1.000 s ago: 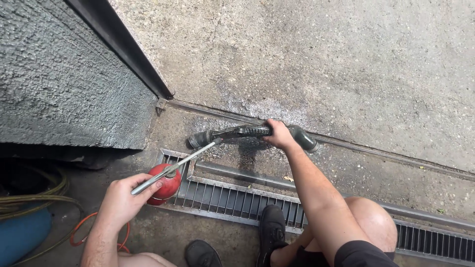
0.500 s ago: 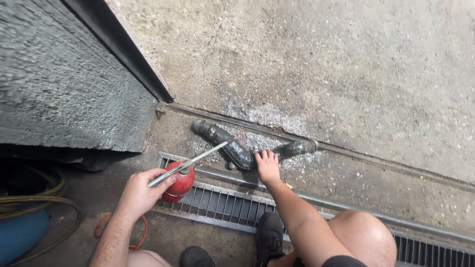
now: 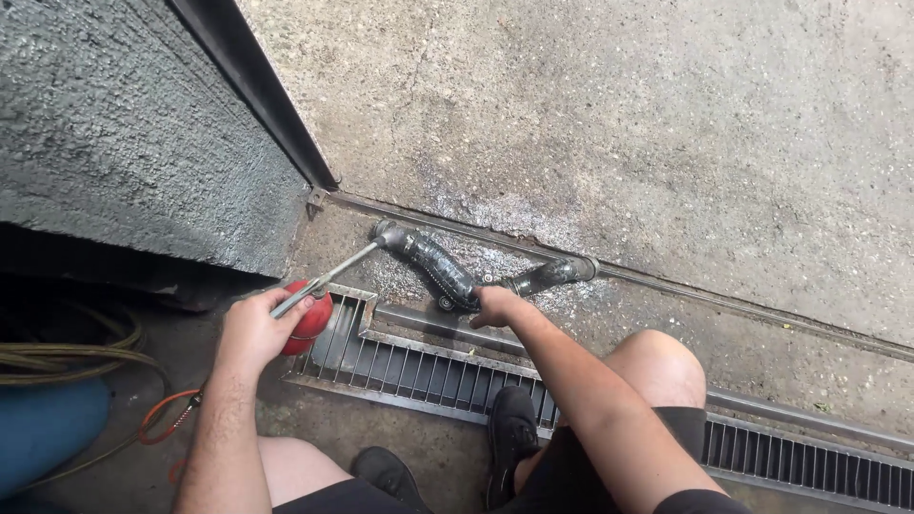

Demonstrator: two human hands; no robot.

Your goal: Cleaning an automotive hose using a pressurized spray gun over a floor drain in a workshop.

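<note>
The right hand [image 3: 495,306] is closed on the near bend of the black hose [image 3: 447,271], which lies left-to-right on wet concrete beyond the drain grate [image 3: 419,366], while the left hand [image 3: 255,328] grips a red spray gun [image 3: 309,319] (its metal nozzle [image 3: 333,276] meeting the hose's left end).

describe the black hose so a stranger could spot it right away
Start at the long metal drain grate in the concrete. Just beyond it, on the wet patch, lies the black hose, gripped by the right hand. It alone is bent, ribbed and rubbery.
</note>
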